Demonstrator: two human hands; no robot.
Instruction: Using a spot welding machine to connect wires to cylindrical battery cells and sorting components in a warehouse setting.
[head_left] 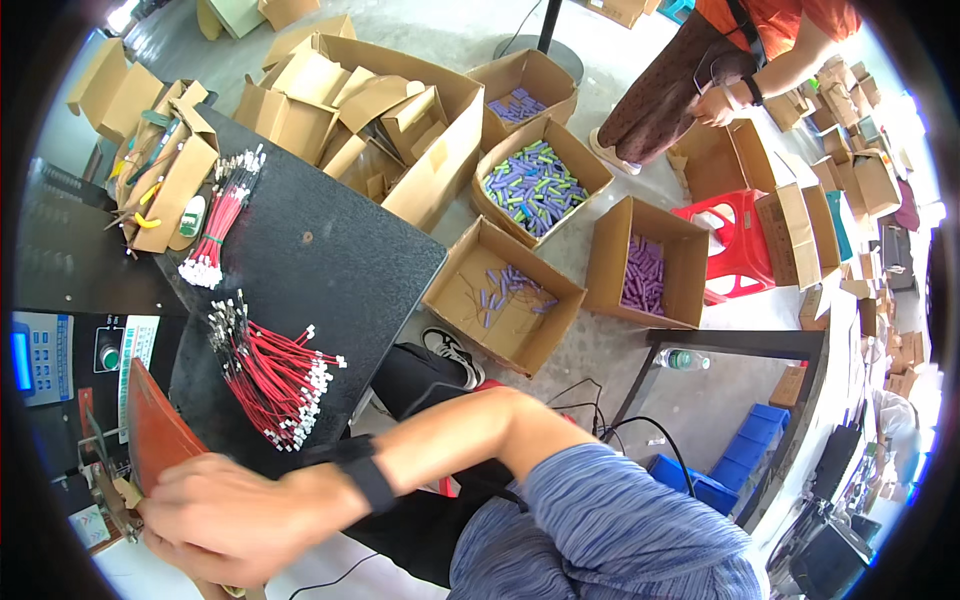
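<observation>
My right hand [235, 515] reaches across to the lower left, with a dark band on its wrist. Its fingers are curled beside a metal fixture [110, 485] on the machine, and whatever they hold is hidden. An orange-red curved guard [160, 425] rises just above the hand. Of my left hand, at most a skin-toned sliver shows at the lower edge, too little to read its fingers. On the black tabletop [340, 230] lies a fanned bundle of red and black wire leads [275, 375] with white connectors. Behind it rests a tied bundle of similar leads [220, 220].
A control panel [45, 358] and green knob [108, 352] are at the left. An open carton with hand tools [165, 180] stands at the table's far corner. Floor cartons hold purple and green cylindrical cells [535, 185]. A co-worker's hand [715, 105] shows beyond, near a red stool [740, 245].
</observation>
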